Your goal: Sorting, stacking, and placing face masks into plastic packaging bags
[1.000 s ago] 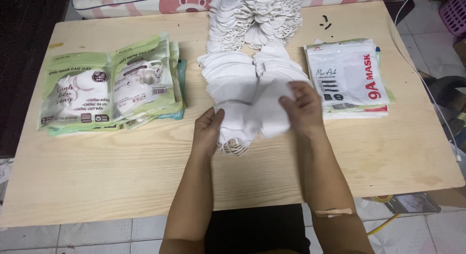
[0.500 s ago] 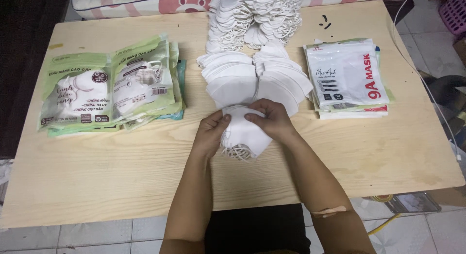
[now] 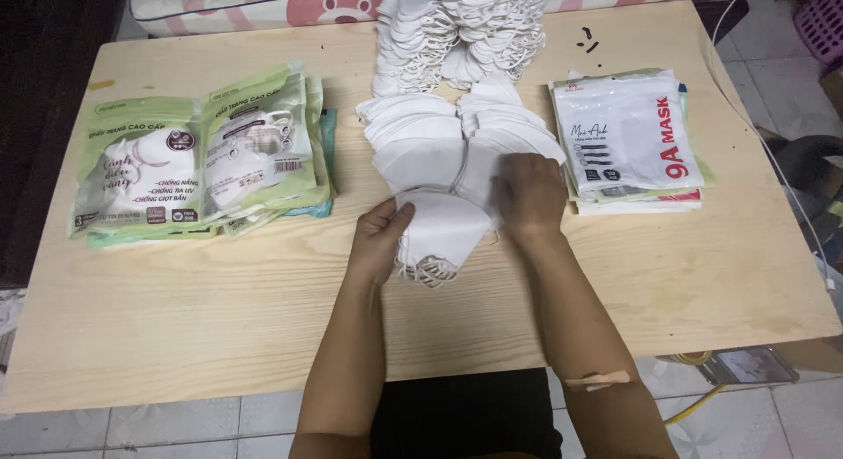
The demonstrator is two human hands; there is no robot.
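At the middle of the wooden table (image 3: 219,319), the left hand (image 3: 379,240) pinches a small bundle of white masks (image 3: 439,235) while the right hand (image 3: 529,194) lies flat on the fanned mask stack (image 3: 421,139) behind, which looks liable to slide apart if nudged.

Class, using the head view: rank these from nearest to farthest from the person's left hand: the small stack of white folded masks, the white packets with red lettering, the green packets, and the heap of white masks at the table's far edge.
1. Small stack of white folded masks: touching the left hand.
2. Green packets: to its left.
3. and 4. White packets with red lettering, right, and heap of white masks, far edge: too close to call.
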